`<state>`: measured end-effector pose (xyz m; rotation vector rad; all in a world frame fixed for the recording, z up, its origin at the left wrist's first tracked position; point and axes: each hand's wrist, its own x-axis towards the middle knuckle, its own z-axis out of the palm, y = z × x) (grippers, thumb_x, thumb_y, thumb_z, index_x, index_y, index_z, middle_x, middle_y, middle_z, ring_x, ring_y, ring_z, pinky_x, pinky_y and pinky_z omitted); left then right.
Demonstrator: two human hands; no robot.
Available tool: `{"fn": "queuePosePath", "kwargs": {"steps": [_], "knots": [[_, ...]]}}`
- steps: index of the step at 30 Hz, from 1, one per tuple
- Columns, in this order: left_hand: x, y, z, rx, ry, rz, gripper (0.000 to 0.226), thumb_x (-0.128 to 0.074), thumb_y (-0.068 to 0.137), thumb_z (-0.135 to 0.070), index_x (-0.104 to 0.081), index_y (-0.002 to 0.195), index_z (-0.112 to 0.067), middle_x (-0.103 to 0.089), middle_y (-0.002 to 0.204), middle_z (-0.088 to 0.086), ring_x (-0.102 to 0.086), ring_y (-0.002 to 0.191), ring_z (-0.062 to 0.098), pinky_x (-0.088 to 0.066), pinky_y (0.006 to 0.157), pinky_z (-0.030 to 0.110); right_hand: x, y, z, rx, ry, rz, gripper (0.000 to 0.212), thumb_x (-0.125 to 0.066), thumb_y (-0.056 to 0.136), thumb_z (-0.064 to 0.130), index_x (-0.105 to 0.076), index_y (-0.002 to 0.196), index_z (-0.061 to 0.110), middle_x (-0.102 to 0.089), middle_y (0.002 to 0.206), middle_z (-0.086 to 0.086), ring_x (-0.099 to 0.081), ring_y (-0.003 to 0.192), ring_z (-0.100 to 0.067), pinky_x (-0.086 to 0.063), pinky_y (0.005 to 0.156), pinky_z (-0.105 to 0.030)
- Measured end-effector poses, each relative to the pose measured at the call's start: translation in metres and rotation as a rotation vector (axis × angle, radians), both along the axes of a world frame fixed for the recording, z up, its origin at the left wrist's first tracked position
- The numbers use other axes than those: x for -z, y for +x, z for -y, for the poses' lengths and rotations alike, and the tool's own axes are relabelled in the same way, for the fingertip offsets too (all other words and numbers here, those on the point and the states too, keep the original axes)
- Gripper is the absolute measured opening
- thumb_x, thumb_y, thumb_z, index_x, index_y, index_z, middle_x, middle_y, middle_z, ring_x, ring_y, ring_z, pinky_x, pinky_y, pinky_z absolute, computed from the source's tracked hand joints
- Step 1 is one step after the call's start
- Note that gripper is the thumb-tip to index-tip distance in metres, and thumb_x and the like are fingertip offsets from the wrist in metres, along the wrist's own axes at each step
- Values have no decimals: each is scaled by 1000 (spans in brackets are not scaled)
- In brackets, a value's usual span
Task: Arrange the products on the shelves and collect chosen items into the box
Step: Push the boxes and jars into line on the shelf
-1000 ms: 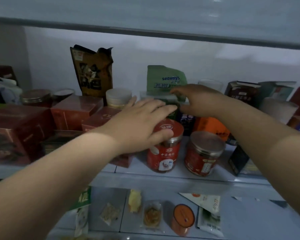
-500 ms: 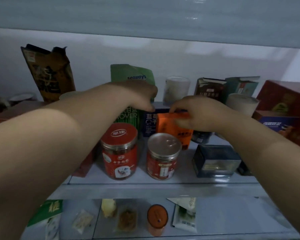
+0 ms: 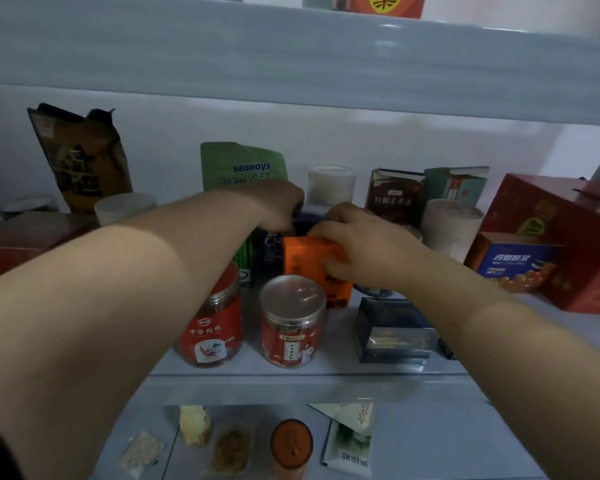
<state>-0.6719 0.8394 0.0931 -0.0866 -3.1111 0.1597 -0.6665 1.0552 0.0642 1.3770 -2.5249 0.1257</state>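
Both my arms reach into the middle shelf [image 3: 326,375]. My right hand [image 3: 364,247] grips the top of an orange box [image 3: 309,261] standing behind a silver-lidded red jar [image 3: 293,323]. My left hand [image 3: 279,206] curls over the top of a dark blue box [image 3: 271,258], in front of the green seaways pouch [image 3: 243,164]. My left forearm partly hides a red-lidded jar [image 3: 212,334] beside the silver-lidded one.
A dark box [image 3: 392,334] lies at the right front. Red and blue cartons [image 3: 551,244] stand far right, a brown bag [image 3: 80,157] and red boxes [image 3: 14,240] far left. White tubs and tea boxes line the back. Packets and an orange-lidded cup [image 3: 291,445] lie on the lower shelf.
My left hand moved from the red-lidded jar back to the dark blue box. My right hand came forward and down from the back row and took hold of the orange box.
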Motion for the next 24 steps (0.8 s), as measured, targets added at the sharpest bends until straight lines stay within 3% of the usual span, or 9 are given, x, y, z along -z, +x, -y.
{"fn": "queuePosePath", "kwargs": {"steps": [6,9,11,13,15,16,20,22,24], "knots": [[-35,33,-9,24,127,-284,43,-73,85,-35,-54,120,-20,-53,111,6,-56,93,22,-48,71,35,7,3,-7,25,-80,-50,56,-66,88,39,-55,142,30,-33,156,-12,-32,142,-36,-42,109,-55],[-39,59,-19,44,111,-428,54,-71,87,-29,-49,134,-18,-46,124,9,-51,110,26,-47,81,39,11,9,-14,-4,-256,-140,44,-56,84,39,-65,123,19,-47,140,-15,-45,125,-37,-50,96,-51],[-29,78,-22,100,22,-601,57,-74,86,-24,-50,137,-13,-48,127,13,-49,115,32,-41,73,38,17,12,-21,-23,-432,-174,32,-57,83,35,-65,105,12,-53,121,-14,-53,107,-32,-55,83,-47],[-19,97,-25,139,-54,-745,58,-76,81,-17,-54,134,-8,-53,123,20,-51,112,39,-43,66,40,21,12,-29,18,-606,-132,21,-65,82,30,-55,92,14,-49,106,-6,-50,91,-13,-52,77,-31],[-13,115,-32,158,-70,-794,64,-76,78,-16,-53,137,-7,-54,123,22,-51,112,43,-52,70,48,24,12,-38,85,-743,-28,31,-74,81,31,-47,90,21,-46,102,1,-47,83,1,-43,74,-11],[-11,123,-36,177,-68,-802,66,-75,79,-15,-51,139,-6,-53,124,23,-50,113,43,-54,74,50,25,12,-43,105,-808,64,39,-79,79,36,-45,94,24,-49,104,1,-50,88,4,-45,76,-11],[-15,158,-64,202,60,-832,64,-70,85,-18,-48,144,-6,-51,129,20,-47,120,38,-49,91,46,19,18,-66,-72,-984,455,70,-85,65,52,-35,114,48,-56,127,11,-60,120,-10,-53,102,-42],[-19,173,-81,205,148,-791,69,-68,85,-25,-43,149,-10,-49,135,15,-45,126,32,-43,103,42,12,28,-81,-197,-961,588,81,-89,69,41,-33,126,52,-53,136,18,-57,128,-4,-52,105,-35],[-19,189,-100,214,307,-773,76,-73,86,-28,-37,153,-16,-48,138,6,-45,129,16,-41,109,24,10,43,-93,-237,-978,685,73,-88,75,35,-40,130,48,-59,130,17,-60,120,2,-55,94,-23]]}}
